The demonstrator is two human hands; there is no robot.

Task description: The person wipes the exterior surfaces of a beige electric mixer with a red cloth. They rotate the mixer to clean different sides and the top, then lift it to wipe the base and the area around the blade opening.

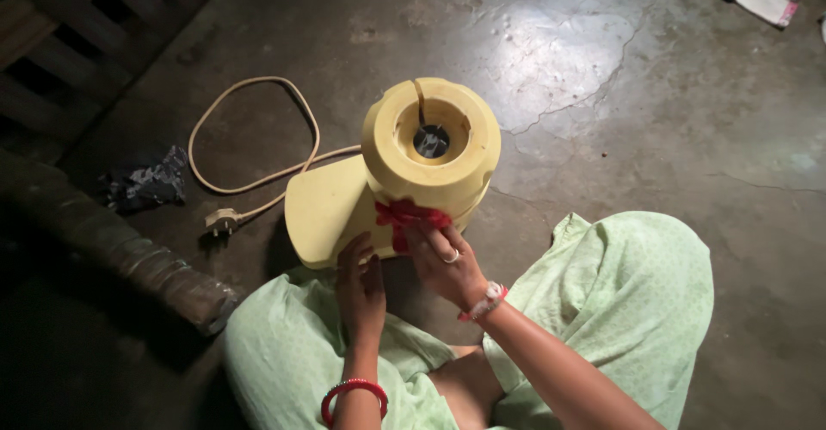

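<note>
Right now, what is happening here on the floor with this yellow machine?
A person sits on the concrete floor with a yellow mixer base in front of the knees. The right hand presses a red cloth against the side of the base, while the left hand rests on its lower part. The cord lies loose on the floor, and its plug is not connected to anything. A dark crumpled rag lies further left.

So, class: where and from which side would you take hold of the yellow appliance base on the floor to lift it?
Probably the round upper column of the yellow appliance base, one palm on each side. It is upright and evenly curved, while the flat wedge foot juts left and offers no grip. The left hand and the right hand, pressing a red cloth, already rest on the near side.
</note>
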